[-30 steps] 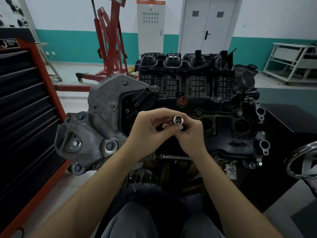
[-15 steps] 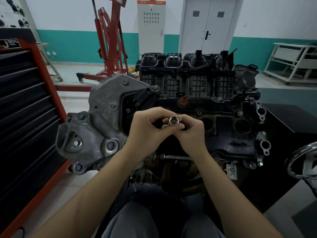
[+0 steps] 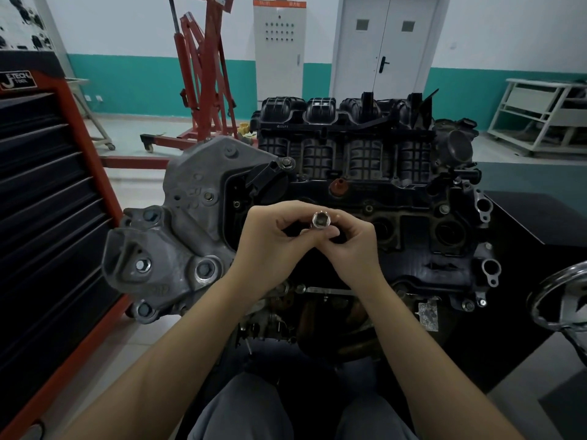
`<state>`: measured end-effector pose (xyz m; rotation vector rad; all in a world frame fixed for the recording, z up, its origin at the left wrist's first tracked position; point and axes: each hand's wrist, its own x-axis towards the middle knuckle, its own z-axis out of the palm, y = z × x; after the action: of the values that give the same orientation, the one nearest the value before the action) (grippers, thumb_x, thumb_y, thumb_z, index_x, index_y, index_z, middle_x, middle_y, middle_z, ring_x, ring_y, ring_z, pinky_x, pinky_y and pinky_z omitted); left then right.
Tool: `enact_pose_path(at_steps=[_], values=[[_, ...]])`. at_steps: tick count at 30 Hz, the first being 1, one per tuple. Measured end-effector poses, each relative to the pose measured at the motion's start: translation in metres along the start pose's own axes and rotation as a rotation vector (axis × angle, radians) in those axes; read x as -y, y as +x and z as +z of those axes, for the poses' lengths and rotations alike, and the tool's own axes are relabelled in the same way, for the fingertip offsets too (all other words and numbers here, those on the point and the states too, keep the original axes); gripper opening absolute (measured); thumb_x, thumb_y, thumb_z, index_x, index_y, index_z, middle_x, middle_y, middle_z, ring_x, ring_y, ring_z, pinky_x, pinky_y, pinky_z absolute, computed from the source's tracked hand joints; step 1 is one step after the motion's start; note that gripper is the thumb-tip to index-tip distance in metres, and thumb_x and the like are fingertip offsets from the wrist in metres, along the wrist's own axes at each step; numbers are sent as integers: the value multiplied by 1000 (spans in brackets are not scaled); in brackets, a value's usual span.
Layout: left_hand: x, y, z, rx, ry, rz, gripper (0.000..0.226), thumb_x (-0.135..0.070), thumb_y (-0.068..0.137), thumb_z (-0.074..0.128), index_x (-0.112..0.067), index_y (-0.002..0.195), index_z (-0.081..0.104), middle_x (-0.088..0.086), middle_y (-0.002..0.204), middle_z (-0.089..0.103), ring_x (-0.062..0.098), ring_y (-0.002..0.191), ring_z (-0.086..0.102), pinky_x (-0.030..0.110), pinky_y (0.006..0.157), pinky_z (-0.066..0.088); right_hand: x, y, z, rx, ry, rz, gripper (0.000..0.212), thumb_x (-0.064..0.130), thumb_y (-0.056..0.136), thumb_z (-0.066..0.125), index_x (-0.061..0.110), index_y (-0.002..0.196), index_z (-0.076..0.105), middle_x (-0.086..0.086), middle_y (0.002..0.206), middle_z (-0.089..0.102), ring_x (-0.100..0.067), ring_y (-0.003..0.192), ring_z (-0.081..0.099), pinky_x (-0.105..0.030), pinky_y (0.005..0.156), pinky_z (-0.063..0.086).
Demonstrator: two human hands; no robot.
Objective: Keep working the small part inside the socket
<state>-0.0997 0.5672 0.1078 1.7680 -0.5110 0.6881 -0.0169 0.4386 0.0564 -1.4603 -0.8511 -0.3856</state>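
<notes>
1. Centre of the frame: small shiny metal socket [image 3: 321, 220], cylindrical, open end facing the camera, ridged inside.
2. Left hand [image 3: 273, 246] curled, fingertips pinching the socket from the left; right hand [image 3: 355, 246] curled, fingers closed round the socket's lower end, possibly round a dark tool piece too, hard to tell.
3. Just behind both hands: engine [image 3: 365, 192], black ribbed plastic manifold on top, grimy dark cover below.
4. Left of centre: rough grey cast-metal bracket [image 3: 178, 249] with bolts.
5. Left edge: tool cabinet [image 3: 47, 217], black drawers, orange frame.
6. Upper left: red engine hoist [image 3: 206, 74] on the tiled floor.
7. Right edge: chrome wheel [image 3: 562, 300], partly cut off.
</notes>
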Motion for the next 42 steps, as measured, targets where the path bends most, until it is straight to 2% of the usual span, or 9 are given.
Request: enact_pose_path(at_steps=[4, 8, 11, 15, 21, 28, 34, 39, 42], values=[[1, 1, -5, 96, -122, -23, 25, 12, 81, 67, 3, 105, 69, 16, 100, 73, 22, 100, 70, 32, 91, 54, 1, 0, -1, 10, 18, -8, 25, 4, 81, 70, 14, 103, 68, 7, 94, 71, -7, 92, 69, -19, 82, 51], [1, 0, -2, 11, 37, 75, 21, 3, 74, 78, -1, 94, 73, 10, 93, 73, 19, 94, 70, 34, 87, 55, -1, -1, 2, -42, 40, 32, 22, -6, 75, 75, 6, 93, 72, -4, 87, 73, -17, 85, 71, -30, 79, 54], [1, 0, -1, -64, 118, 122, 18, -5, 72, 81, -7, 89, 75, 0, 87, 74, 10, 87, 70, 24, 81, 54, 1, 0, 2, -27, 22, -2, 19, 0, 77, 75, 10, 92, 70, 2, 88, 73, -14, 85, 70, -24, 78, 52], [2, 2, -4, 63, -54, 49, 21, 3, 78, 74, -4, 97, 73, 8, 94, 74, 19, 94, 71, 34, 88, 55, 3, 0, -1, 47, 19, -28, 20, 15, 81, 68, 21, 100, 68, 16, 93, 72, -7, 93, 68, -20, 82, 50], [2, 1, -3, 48, 20, 21, 23, 0, 75, 79, -5, 97, 74, 7, 94, 74, 19, 93, 71, 40, 87, 56, -4, 0, 0, -16, 41, 35, 17, -4, 76, 73, 1, 91, 71, -9, 88, 73, -24, 87, 70, -44, 82, 55], [2, 0, -3, 93, -89, -9, 27, 9, 80, 69, -3, 104, 71, 10, 100, 74, 20, 99, 71, 35, 91, 55, 1, 1, -3, 53, -16, -25, 25, 1, 81, 65, 17, 100, 67, 17, 88, 71, -2, 89, 67, -17, 79, 50], [2, 0, 2, 33, 41, 45, 22, 0, 73, 80, -7, 93, 73, 5, 91, 73, 18, 90, 70, 36, 84, 57, -3, 0, -1, -6, 51, 39, 19, -7, 76, 73, 1, 93, 72, -12, 88, 73, -27, 86, 70, -46, 80, 56], [2, -1, 0, 38, -44, 9, 24, 5, 78, 73, -7, 99, 73, 6, 96, 75, 17, 95, 71, 32, 87, 56, -1, 1, -2, 50, -15, -31, 18, 5, 83, 67, 12, 100, 68, 11, 91, 70, -5, 89, 67, -21, 80, 50], [0, -1, -2, 107, -113, -25, 28, 9, 81, 69, -5, 105, 70, 13, 101, 73, 23, 101, 70, 38, 93, 54, -2, 0, -2, 14, -24, -17, 18, 7, 80, 69, 11, 98, 69, 7, 90, 70, -6, 88, 68, -22, 79, 52]])
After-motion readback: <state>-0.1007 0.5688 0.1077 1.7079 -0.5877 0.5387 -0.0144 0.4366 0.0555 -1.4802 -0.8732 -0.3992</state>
